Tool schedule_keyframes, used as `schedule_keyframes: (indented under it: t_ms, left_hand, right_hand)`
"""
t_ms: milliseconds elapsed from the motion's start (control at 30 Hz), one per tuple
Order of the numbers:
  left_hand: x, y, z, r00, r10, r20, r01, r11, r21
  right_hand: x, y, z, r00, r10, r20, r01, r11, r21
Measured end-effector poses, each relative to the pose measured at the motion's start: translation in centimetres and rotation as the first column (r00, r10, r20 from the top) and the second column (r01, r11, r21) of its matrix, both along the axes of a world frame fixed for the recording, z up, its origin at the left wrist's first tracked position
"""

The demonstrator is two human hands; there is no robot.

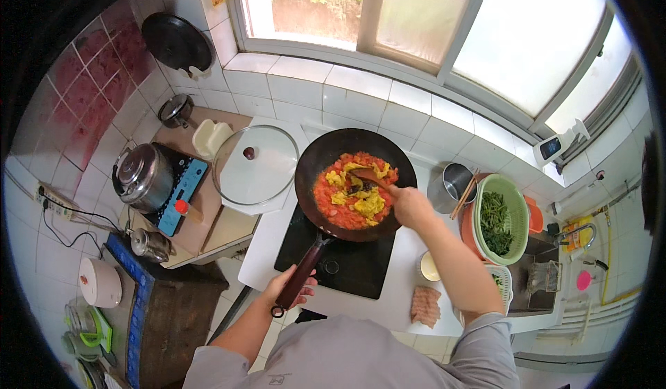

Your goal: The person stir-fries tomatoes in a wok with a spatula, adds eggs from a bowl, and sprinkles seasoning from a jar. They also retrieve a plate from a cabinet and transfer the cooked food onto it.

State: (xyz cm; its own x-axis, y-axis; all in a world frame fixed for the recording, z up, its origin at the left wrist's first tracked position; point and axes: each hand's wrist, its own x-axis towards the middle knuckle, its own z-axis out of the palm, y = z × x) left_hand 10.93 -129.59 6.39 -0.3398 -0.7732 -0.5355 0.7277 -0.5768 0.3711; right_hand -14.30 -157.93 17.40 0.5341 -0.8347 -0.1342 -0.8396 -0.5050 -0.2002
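Note:
A dark wok (308, 152) sits over the black glass cooktop (364, 272). My left hand (278, 288) is wrapped around its long brown handle (304, 272), which ends in a metal ring. Chopped, softened red tomato (326, 194) fills the pan, with yellow scrambled egg (371, 205) in lumps on top. Near the centre of the food lies a small dark patch, too small to identify. In my right hand (413, 207) is a brown wooden spatula (370, 174), its blade in the food.
Left of the wok lies a glass lid (260, 181). A steel pot (145, 176) stands on a blue-edged induction cooker (183, 197). To the right are a metal container (446, 194) with chopsticks (464, 194), a green basket (522, 222) of greens, a small bowl (429, 267) and a brownish cloth (425, 307).

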Motion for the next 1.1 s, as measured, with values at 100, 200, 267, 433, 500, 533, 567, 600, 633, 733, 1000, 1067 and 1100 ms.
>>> schedule_keyframes:
  t_ms: [100, 200, 267, 433, 500, 533, 567, 600, 633, 733, 1000, 1067, 1100]
  left_hand:
    - [0.9, -1.1, 2.9, 0.993, -0.026, 0.118, 0.031, 0.999, -0.043]
    - [0.8, -1.2, 4.0, 0.991, -0.056, 0.125, 0.064, 0.996, -0.061]
    - [0.7, -1.3, 4.0, 0.988, -0.086, 0.127, 0.096, 0.992, -0.077]
    - [0.9, -1.4, 4.4, 0.968, -0.105, 0.229, 0.131, 0.986, -0.101]
    - [0.9, -1.2, 4.8, 0.963, -0.092, 0.254, 0.118, 0.989, -0.091]
    - [0.8, -1.1, 4.8, 0.961, -0.085, 0.262, 0.111, 0.99, -0.085]
    - [0.9, -1.1, 4.7, 0.966, -0.079, 0.246, 0.104, 0.99, -0.091]
    - [0.9, -1.2, 4.7, 0.97, -0.08, 0.23, 0.106, 0.989, -0.099]
    - [0.9, -1.3, 4.7, 0.973, -0.081, 0.218, 0.106, 0.989, -0.105]
    - [1.1, -1.3, 4.6, 0.955, -0.093, 0.282, 0.132, 0.983, -0.124]
    - [0.9, -1.4, 5.3, 0.949, -0.095, 0.301, 0.137, 0.983, -0.123]
    - [1.0, -1.3, 5.4, 0.944, -0.089, 0.318, 0.133, 0.984, -0.118]
    - [1.2, -1.0, 5.5, 0.943, -0.077, 0.325, 0.119, 0.986, -0.114]
  right_hand:
    - [1.0, 2.6, 2.0, 0.996, 0.09, -0.021, -0.087, 0.991, 0.105]
    - [-1.4, 4.1, 6.0, 0.997, 0.047, -0.06, -0.035, 0.983, 0.178]
    - [-0.2, 4.0, 5.7, 0.989, 0.116, -0.096, -0.098, 0.98, 0.173]
    - [2.3, 2.8, 4.1, 0.985, -0.07, -0.158, 0.062, 0.997, -0.051]
    - [0.5, 2.2, 5.7, 0.984, -0.128, -0.126, 0.124, 0.992, -0.039]
    - [-0.3, 2.0, 6.5, 0.98, -0.125, -0.153, 0.126, 0.992, -0.001]
    - [-0.7, 1.9, 7.1, 0.976, -0.121, -0.181, 0.13, 0.991, 0.036]
    - [-1.1, 2.3, 6.6, 0.984, -0.081, -0.159, 0.089, 0.995, 0.044]
    - [-1.4, 2.8, 5.4, 0.99, -0.039, -0.133, 0.046, 0.998, 0.053]
    - [-1.4, 4.3, 7.4, 0.993, 0.011, -0.121, 0.001, 0.995, 0.096]
    - [0.9, 3.9, 4.0, 0.988, -0.022, -0.152, 0.024, 1.0, 0.007]
    - [0.1, 4.6, 3.6, 0.993, 0.039, -0.108, -0.036, 0.999, 0.034]
    - [-1.1, 5.2, 4.8, 0.995, 0.075, -0.072, -0.071, 0.995, 0.066]
